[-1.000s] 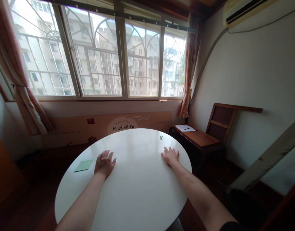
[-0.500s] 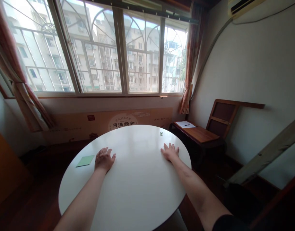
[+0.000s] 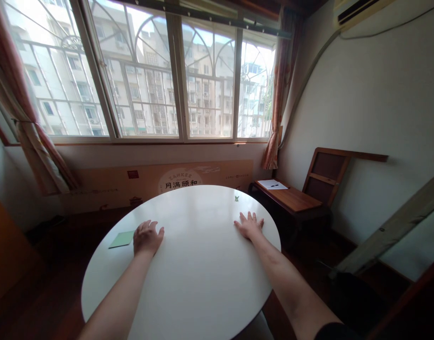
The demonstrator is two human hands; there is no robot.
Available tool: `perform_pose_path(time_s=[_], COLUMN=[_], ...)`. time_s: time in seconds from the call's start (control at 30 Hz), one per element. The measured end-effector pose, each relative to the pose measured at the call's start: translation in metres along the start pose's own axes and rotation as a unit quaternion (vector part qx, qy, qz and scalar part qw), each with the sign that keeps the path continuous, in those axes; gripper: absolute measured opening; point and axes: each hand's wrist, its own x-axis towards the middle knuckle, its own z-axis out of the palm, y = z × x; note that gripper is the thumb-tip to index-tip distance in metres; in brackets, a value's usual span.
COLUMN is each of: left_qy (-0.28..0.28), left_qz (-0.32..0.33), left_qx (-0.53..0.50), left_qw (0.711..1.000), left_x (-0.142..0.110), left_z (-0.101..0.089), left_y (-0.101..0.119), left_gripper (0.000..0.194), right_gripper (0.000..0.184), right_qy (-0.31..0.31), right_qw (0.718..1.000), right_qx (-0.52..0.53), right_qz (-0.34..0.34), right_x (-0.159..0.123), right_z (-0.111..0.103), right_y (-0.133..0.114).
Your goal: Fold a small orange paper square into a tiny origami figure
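My left hand is over the left part of a round white table, fingers apart and nothing visible in it. Just left of it lies a flat light-green square, perhaps paper; its right corner is hidden behind the hand. On the right side of the tabletop my right hand rests palm down with its fingers spread. Beyond those fingers, near the far edge, sits a small green folded-looking piece, too small to make out, apart from the hand.
A low wooden bench bearing a white sheet and a dark small item stands to the right. Behind the table a long printed cardboard panel leans under the window. A slanted beam crosses at far right.
My left hand has shifted left toward the green square and now covers its right corner. My right hand stays in place, its fingers spread slightly wider.
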Motion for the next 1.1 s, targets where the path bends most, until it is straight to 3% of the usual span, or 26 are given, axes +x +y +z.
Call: perform_pose_path(time_s=[0.4, 0.57, 0.93, 1.1], left_qy=[-0.008, -0.041, -0.132, -0.177], left_qz=[-0.012, -0.001, -0.008, -0.014], left_qx=[-0.002, -0.010, -0.051, -0.053], left_qw=[1.000, 0.999, 0.990, 0.983], left_x=[-0.001, -0.003, -0.005, -0.003], left_z=[-0.005, -0.009, -0.011, -0.014], left_y=[0.002, 0.000, 0.000, 0.001], left_gripper=[0.032, 0.028, 0.028, 0.028], right_gripper=[0.055, 0.055, 0.040, 0.030], right_qy=[-0.007, -0.004, 0.131, 0.134], right_qw=[1.000, 1.000, 0.990, 0.989], right_qx=[0.004, 0.012, 0.054, 0.056], right_qz=[0.003, 0.002, 0.003, -0.017], right_x=[-0.001, -0.002, -0.013, -0.019], right_z=[-0.002, -0.002, -0.004, -0.004], right_y=[-0.001, -0.002, 0.004, 0.009])
